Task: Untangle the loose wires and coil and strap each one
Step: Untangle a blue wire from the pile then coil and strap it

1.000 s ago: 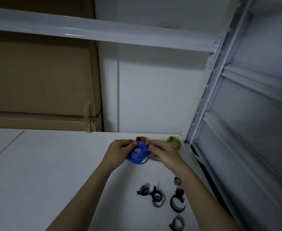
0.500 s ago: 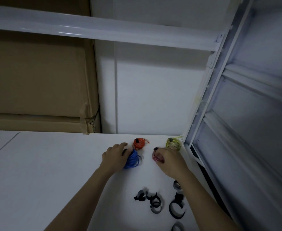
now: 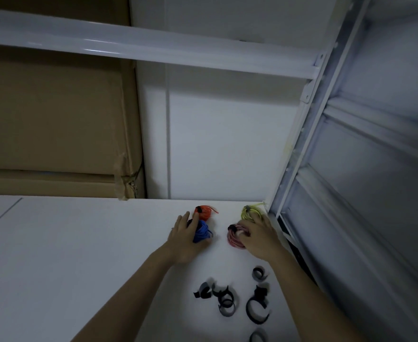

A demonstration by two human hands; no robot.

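A: Status, blue coil point(image 3: 202, 232)?

B: Far-centre of white table point(image 3: 67, 255). My left hand point(image 3: 184, 239) grips it, fingers curled round the bundle; I judge to park it by the orange coil point(image 3: 203, 211), just beyond.

A: Right hand point(image 3: 258, 239)?

B: Fingers curled on pink coil point(image 3: 235, 236), prob. nudging it into line; yellow-green coil point(image 3: 250, 212) far right. Coils: thin glossy loops, each w/ a dark strap.

A: Spares?

B: Black straps point(image 3: 227, 301), curled flat bands, near side.
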